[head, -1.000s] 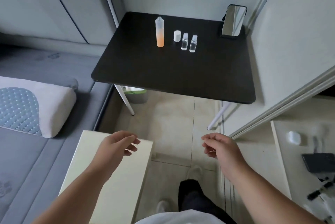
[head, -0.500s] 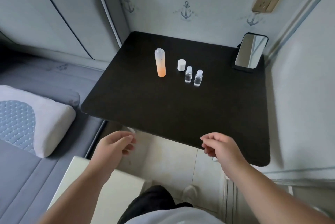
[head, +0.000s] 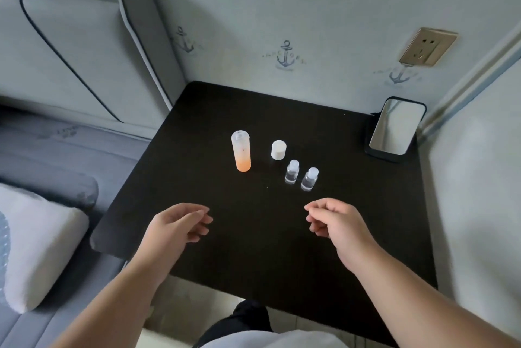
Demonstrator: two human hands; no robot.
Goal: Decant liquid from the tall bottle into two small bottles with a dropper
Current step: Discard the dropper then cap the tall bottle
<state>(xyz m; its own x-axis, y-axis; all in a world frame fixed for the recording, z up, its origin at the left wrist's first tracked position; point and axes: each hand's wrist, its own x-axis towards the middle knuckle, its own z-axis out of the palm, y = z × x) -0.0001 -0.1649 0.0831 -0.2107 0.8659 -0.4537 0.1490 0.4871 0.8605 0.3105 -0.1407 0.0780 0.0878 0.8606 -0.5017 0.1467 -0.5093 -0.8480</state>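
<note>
Neither grip holds anything: the left hand (head: 180,223) and the right hand (head: 337,222) hover over the near part of the black desk (head: 282,249), fingers loosely curled and relaxed. Beyond them the tall bottle (head: 241,150) stands upright with orange liquid at its base. Just right of it sits a white cap (head: 278,150), and nearer the hands two small bottles (head: 301,175) stand side by side. A mirror (head: 396,127) leans at the desk's far right corner.

Dim soft light, warped edges
</note>
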